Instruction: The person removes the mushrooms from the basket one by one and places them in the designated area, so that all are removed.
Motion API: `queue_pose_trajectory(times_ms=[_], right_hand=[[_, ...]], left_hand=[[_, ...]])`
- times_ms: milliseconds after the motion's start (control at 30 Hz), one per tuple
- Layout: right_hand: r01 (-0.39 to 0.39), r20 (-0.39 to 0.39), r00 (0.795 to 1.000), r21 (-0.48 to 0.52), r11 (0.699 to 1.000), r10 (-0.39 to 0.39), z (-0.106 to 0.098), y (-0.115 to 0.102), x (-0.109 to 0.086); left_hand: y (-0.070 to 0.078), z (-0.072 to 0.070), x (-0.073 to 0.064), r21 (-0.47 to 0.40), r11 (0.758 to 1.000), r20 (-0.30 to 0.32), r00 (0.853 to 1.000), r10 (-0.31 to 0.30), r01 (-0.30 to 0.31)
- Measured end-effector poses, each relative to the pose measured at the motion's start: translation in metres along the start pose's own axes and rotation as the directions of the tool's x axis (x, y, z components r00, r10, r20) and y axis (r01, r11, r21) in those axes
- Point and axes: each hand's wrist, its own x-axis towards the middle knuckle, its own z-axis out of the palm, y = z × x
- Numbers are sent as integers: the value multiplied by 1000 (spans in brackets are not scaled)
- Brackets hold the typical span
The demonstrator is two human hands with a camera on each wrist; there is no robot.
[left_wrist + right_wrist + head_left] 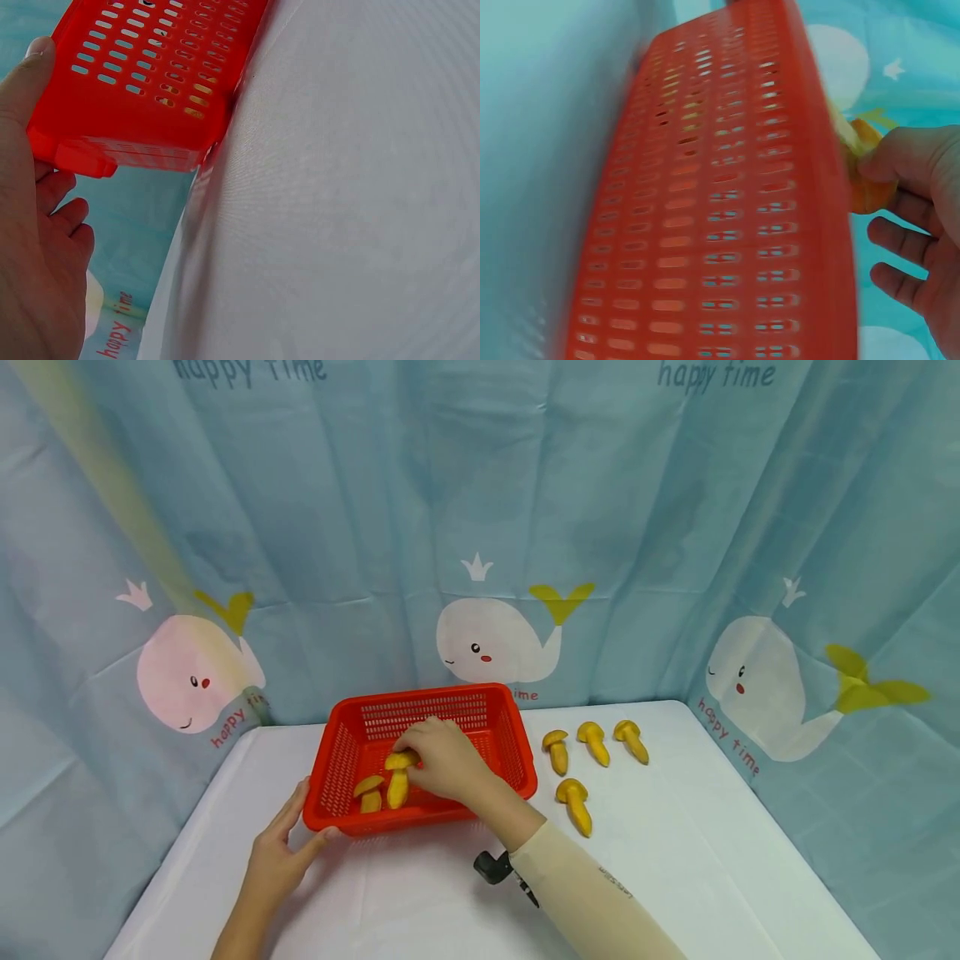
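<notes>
A yellow mushroom (397, 781) is pinched by its cap between the thumb and fingers of my right hand (444, 762), inside the left part of a red plastic basket (420, 817). Just left of it another mushroom (369, 794) lies in the basket. In the right wrist view the held mushroom (866, 187) shows above the basket's rim, its lower part hidden behind the wall. My left hand (276, 857) grips the basket's front left corner, thumb at the front and fingers along the left side. The left wrist view shows that thumb against the red basket (127, 124).
Right of the basket, several yellow mushrooms lie on the white table (720, 860): three in a back row (594, 743) and one nearer (576, 807). A black device (492, 867) sits at my right wrist. A blue whale-print curtain (360, 643) surrounds the table.
</notes>
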Motion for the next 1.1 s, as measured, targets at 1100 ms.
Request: queue_pose_trajectory(times_ms=[1100], right_hand=[[16,-163,987,186,983,14,-52,32,-83]], left_hand=[[-2,0,0,-36,999,-7,1000,16,-16]])
